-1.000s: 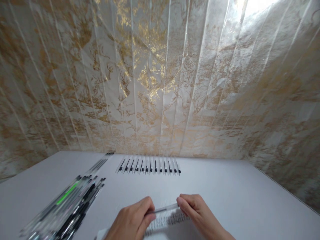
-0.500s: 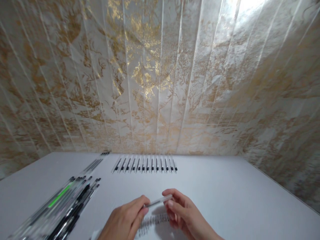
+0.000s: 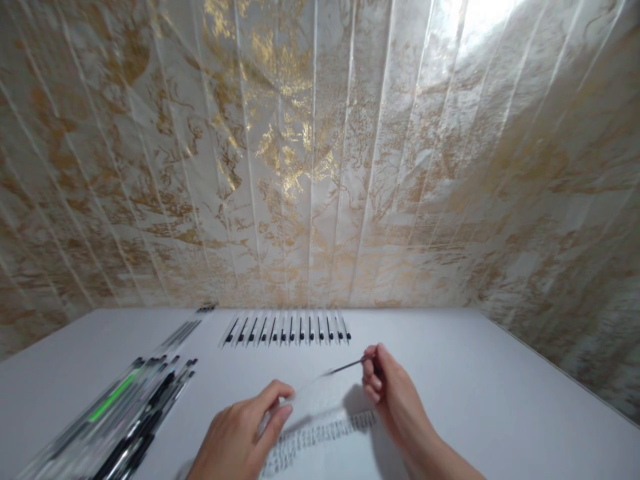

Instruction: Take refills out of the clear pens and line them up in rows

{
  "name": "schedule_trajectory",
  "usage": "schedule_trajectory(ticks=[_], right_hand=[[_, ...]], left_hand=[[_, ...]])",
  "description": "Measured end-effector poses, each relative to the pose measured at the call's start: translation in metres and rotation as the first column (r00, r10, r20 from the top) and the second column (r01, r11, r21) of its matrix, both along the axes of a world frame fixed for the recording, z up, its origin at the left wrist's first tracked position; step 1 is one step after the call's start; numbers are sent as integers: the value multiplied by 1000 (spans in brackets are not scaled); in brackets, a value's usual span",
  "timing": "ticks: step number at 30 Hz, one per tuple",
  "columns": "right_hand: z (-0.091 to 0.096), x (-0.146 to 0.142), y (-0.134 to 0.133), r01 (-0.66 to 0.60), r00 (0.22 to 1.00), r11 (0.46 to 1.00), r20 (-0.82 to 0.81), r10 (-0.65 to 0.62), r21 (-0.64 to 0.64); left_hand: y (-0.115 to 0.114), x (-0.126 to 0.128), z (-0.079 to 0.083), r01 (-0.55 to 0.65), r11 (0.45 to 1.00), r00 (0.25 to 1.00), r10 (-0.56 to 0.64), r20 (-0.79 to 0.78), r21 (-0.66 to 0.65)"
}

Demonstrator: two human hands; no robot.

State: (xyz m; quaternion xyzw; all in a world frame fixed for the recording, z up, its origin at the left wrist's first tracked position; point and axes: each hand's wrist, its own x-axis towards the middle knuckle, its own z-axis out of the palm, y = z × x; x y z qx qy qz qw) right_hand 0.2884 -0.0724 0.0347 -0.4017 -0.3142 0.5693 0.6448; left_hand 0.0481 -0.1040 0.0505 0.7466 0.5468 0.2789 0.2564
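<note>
My left hand (image 3: 245,427) is closed, thumb and fingers pinching a translucent pen barrel (image 3: 264,423) that shows only in part. Up and to the right, my right hand (image 3: 393,390) grips the end of a thin dark pen refill (image 3: 347,366), which points left towards the left hand. A faint, blurred clear stretch lies between the refill's tip and the left fingers; whether they touch I cannot tell. Under both hands lies a white sheet of paper (image 3: 335,450) with rows of dark marks or writing.
Clear pens with dark parts (image 3: 293,330) stand side by side in a row at the table's back. A bundle of pens (image 3: 130,413), one bright green, lies at left, with several thin rods (image 3: 183,333) behind it. A gold-patterned wall (image 3: 320,200) borders the white table (image 3: 475,400).
Half a second ago both hands held one clear pen between them. My right hand has moved up and right, drawing the dark refill away, while my left hand keeps the barrel.
</note>
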Motion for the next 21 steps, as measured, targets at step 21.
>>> schedule_trajectory(ticks=[21], right_hand=[[20, -4, 21, -517, 727, 836, 423, 542, -182]], left_hand=[[21, 87, -39, 434, 858, 752, -176, 635, -275]])
